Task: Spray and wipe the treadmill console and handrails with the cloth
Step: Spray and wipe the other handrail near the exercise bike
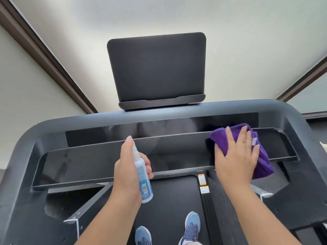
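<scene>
1. The purple cloth (261,156), bunched into a thick fold, lies flat against the right end of the glossy black console panel (106,160), which runs across the treadmill between the two sides of the grey frame
2. The right hand (237,154) presses the cloth down with its fingers spread and straight, palm on the fabric; nothing is curled or pinched, so it is pushing rather than gripping
3. The spray bottle (143,175), white with a pale blue label, stands nearly upright in front of the panel's middle, nozzle toward the console; the left hand (127,170) is wrapped round its body with the forefinger raised on top of the pump
4. I judge the step in hand to be wiping the console: the cloth is already on the right section, while faint smears or droplets show on the left part of the panel
5. The next move probably calls for sweeping the cloth leftward along the whole panel with steady flat pressure, spraying ahead of it if the surface is dry; the bottle hand would need to clear the path
6. The upper black strip (159,128) and the dark tablet-like screen (157,68) above it, on its small ledge, look untouched as far as I can tell
7. The handrails seem to be the grey frame (23,151) curving round both sides; they appear still to be done
8. Below, two blue shoes (192,225) stand on the black running belt (169,200)
</scene>
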### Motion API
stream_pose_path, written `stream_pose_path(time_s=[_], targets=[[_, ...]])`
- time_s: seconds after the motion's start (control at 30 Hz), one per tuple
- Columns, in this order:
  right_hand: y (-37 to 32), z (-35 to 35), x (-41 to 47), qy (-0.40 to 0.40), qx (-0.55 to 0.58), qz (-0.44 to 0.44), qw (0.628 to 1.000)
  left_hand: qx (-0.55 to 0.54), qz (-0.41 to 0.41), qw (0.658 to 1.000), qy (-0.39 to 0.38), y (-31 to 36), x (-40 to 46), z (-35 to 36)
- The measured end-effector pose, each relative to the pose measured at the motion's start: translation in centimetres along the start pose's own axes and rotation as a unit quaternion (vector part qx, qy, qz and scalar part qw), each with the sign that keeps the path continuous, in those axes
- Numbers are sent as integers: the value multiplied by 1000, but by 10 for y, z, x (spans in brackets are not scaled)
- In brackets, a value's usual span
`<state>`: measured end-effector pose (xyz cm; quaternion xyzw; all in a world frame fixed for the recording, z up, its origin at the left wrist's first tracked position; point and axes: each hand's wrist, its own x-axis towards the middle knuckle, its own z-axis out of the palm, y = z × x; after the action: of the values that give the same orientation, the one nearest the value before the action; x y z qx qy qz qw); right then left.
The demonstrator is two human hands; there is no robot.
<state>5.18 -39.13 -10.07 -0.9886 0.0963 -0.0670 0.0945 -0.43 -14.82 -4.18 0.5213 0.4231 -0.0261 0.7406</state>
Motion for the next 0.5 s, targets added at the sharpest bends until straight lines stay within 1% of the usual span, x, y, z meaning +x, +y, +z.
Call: stream_pose_path(time_s=[0.07, 0.1, 0.2, 0.27, 0.4, 0.5], targets=[[-10, -1, 18, -10, -9, 72, 997, 8, 4, 1000, 5, 2, 2, -2], [-15, 1, 21, -12, -18, 88, 996, 14, 9, 1000, 13, 4, 3, -2], [-20, 6, 19, 6, -39, 78, 996, 10, 31, 998, 44, 12, 9, -1], [-17, 8, 17, 18, -38, 67, 997, 18, 37, 998, 46, 16, 13, -2], [-15, 9, 18, 26, -39, 68, 997, 13, 11, 999, 45, 20, 14, -8], [-16, 12, 16, 33, -33, 68, 997, 20, 37, 997, 64, 24, 17, -17]])
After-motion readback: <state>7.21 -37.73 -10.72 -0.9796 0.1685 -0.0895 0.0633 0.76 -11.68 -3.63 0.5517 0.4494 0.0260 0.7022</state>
